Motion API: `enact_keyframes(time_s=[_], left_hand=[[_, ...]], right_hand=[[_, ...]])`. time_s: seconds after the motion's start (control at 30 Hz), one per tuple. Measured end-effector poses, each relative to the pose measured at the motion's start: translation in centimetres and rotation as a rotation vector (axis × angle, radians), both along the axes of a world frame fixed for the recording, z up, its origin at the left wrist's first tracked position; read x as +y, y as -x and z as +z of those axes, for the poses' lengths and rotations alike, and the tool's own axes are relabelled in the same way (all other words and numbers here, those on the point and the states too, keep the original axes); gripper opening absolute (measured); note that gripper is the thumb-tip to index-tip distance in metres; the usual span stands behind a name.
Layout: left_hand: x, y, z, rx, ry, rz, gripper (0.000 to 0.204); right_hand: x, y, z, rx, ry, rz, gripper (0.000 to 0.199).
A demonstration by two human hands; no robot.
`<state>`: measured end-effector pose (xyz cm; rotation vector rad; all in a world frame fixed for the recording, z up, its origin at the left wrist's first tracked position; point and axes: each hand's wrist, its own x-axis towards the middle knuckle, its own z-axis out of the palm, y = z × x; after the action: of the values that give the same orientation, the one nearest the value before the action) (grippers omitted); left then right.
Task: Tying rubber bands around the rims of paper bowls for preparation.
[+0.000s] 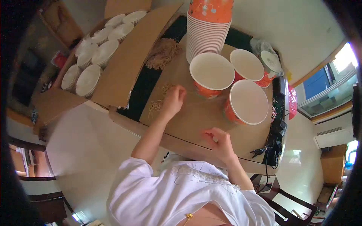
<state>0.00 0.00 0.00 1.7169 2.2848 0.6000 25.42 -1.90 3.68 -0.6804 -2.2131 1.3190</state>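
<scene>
My left hand (174,102) hovers over the cardboard-covered tabletop, fingers curled in, beside thin tan strands (155,107). Closer to my body, my right hand (220,144) has its thumb and fingers bent into a pinch, slightly blurred. Whether either hand has something small in it is hidden. Beyond them stand three large orange paper buckets with white insides: one in the middle (212,71), one behind it to the right (247,65) and one nearer me (248,102). A clump of tan shredded fibre (164,53) lies past my left hand.
A tall stack of paper buckets (207,35) rises at the back. On the left, an opened cardboard box (132,60) holds several stacks of white bowls (105,52). A lidded orange bucket (270,63) sits far right, near a clear plastic bag (261,46). Black cables (268,148) hang off the right edge.
</scene>
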Motion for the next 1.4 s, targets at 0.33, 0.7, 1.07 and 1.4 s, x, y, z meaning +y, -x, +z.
enact_keyframes(time_s=[0.33, 0.7, 1.07, 1.4], left_hand=[[-4.8, -4.4, 2.7, -0.529, -0.414, -0.177, 0.009], [-4.7, -3.5, 3.3, -0.693, -0.376, -0.129, 0.004], [-4.6, -4.1, 2.4, -0.548, -0.529, -0.137, 0.006], [-2.0, 5.6, -2.0, -0.411, -0.221, -0.002, 0.006]], right_hand=[[2.0, 8.7, -3.6, 0.426, 0.688, -0.433, 0.017], [1.7, 8.3, -0.8, 0.445, 0.337, -0.439, 0.015], [3.2, 8.4, -2.8, 0.408, 0.695, -0.404, 0.013], [0.5, 3.2, 2.6, 0.247, 0.114, -0.421, 0.006]])
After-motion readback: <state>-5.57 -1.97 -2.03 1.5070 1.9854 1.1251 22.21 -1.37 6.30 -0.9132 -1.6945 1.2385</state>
